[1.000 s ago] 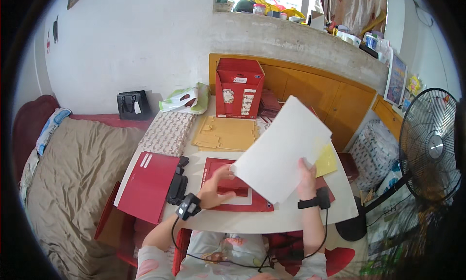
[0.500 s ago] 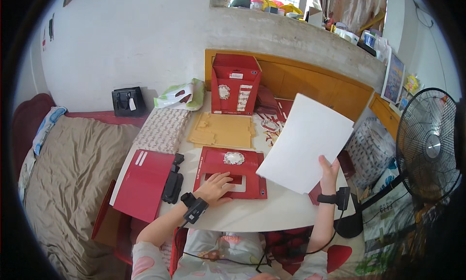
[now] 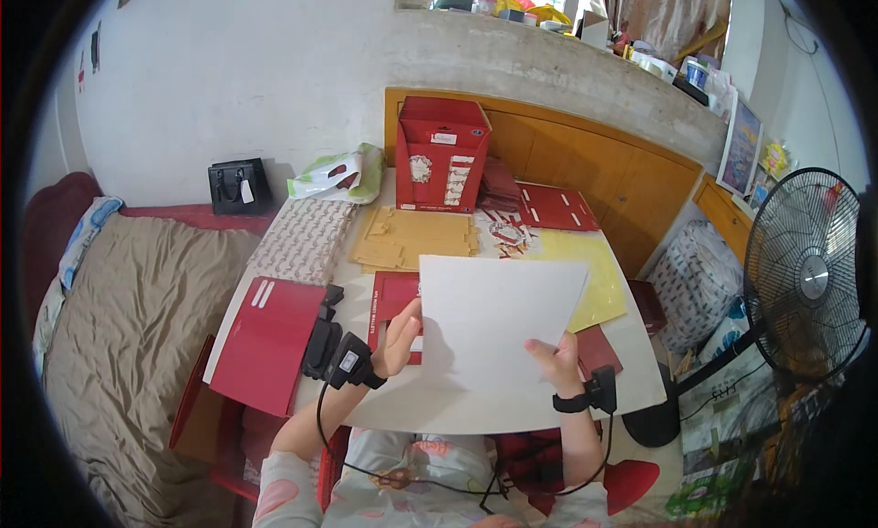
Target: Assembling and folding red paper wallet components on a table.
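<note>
White paper sheets [image 3: 498, 313], held up over the near part of the table, are in my right hand [image 3: 558, 361]. Its thumb lies on their face near the lower right corner. Beside their left edge is my left hand [image 3: 398, 340], fingers stretched out and close together; whether it touches the edge I cannot tell. Behind the sheets, a flat red cardboard piece [image 3: 391, 292] lies on the white table, mostly hidden. A yellow sheet [image 3: 599, 281] shows to the right of the paper, and a small dark red piece [image 3: 599, 350] lies near my right hand.
A red display box [image 3: 444, 176] stands at the back, with tan card pieces [image 3: 412, 240] before it. To the left lie patterned sheets [image 3: 302, 240], a red folder [image 3: 265, 336] and black devices [image 3: 320, 345]. A black fan [image 3: 809, 276] stands right of the table.
My right hand has brought the white sheets left and down, uncovering the yellow sheet. My left hand has risen off the flat red piece to the sheets' left edge.
</note>
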Action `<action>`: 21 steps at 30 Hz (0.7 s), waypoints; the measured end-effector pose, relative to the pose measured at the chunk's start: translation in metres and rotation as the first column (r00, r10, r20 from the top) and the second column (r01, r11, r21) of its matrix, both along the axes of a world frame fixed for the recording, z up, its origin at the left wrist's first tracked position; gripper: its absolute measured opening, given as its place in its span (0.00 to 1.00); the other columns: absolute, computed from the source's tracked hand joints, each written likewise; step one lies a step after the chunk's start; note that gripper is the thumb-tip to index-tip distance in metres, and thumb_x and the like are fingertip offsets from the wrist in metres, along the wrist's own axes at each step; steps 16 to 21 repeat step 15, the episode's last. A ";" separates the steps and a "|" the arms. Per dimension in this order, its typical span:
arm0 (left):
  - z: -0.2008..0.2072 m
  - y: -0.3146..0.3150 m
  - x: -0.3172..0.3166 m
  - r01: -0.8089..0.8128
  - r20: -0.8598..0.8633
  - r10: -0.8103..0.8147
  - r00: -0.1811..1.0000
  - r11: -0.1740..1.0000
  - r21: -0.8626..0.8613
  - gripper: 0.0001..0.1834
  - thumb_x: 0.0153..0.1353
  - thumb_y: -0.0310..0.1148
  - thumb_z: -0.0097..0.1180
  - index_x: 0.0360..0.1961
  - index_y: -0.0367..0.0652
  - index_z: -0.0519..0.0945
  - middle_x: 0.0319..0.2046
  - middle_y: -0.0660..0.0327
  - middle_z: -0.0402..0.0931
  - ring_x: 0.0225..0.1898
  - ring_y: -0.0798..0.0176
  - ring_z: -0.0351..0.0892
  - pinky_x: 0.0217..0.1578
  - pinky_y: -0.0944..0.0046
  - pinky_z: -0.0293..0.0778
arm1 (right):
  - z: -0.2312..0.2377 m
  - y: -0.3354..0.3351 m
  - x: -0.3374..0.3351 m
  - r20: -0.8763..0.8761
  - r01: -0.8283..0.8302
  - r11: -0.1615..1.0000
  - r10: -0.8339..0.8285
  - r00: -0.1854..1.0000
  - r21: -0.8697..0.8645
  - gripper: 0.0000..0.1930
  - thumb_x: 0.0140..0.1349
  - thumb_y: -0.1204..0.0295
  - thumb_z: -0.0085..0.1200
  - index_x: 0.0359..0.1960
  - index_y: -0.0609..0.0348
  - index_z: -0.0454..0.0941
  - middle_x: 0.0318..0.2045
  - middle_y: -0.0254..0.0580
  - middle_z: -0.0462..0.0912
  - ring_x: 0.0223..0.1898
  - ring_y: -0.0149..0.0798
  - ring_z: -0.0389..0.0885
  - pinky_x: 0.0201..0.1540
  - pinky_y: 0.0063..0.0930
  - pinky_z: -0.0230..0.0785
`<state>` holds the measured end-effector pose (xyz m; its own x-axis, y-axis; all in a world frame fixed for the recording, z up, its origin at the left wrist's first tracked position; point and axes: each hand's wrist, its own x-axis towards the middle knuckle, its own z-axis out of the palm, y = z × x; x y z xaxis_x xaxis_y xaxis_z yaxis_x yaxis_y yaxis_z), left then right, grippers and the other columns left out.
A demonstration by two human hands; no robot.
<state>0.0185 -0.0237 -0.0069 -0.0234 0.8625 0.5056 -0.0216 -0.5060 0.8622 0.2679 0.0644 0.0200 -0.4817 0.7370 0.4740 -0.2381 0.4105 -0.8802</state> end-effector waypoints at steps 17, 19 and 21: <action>0.040 -0.018 0.022 -0.108 0.061 0.113 0.992 0.990 -0.090 0.18 0.54 0.25 0.53 0.47 0.35 0.68 0.42 0.59 0.72 0.43 0.71 0.69 0.43 0.70 0.66 | -0.007 -0.010 -0.008 -0.033 -0.014 0.998 0.016 0.999 0.066 0.17 0.51 0.71 0.58 0.42 0.64 0.71 0.32 0.34 0.77 0.31 0.24 0.73 0.35 0.17 0.66; 0.040 -0.018 0.022 -0.108 0.061 0.113 0.992 0.990 -0.090 0.18 0.54 0.25 0.53 0.47 0.35 0.68 0.42 0.59 0.72 0.43 0.71 0.69 0.43 0.70 0.66 | -0.007 -0.010 -0.008 -0.033 -0.014 0.998 0.016 0.999 0.066 0.17 0.51 0.71 0.58 0.42 0.64 0.71 0.32 0.34 0.77 0.31 0.24 0.73 0.35 0.17 0.66; 0.040 -0.018 0.022 -0.108 0.061 0.113 0.992 0.990 -0.090 0.18 0.54 0.25 0.53 0.47 0.35 0.68 0.42 0.59 0.72 0.43 0.71 0.69 0.43 0.70 0.66 | -0.007 -0.010 -0.008 -0.033 -0.014 0.998 0.016 0.999 0.066 0.17 0.51 0.71 0.58 0.42 0.64 0.71 0.32 0.34 0.77 0.31 0.24 0.73 0.35 0.17 0.66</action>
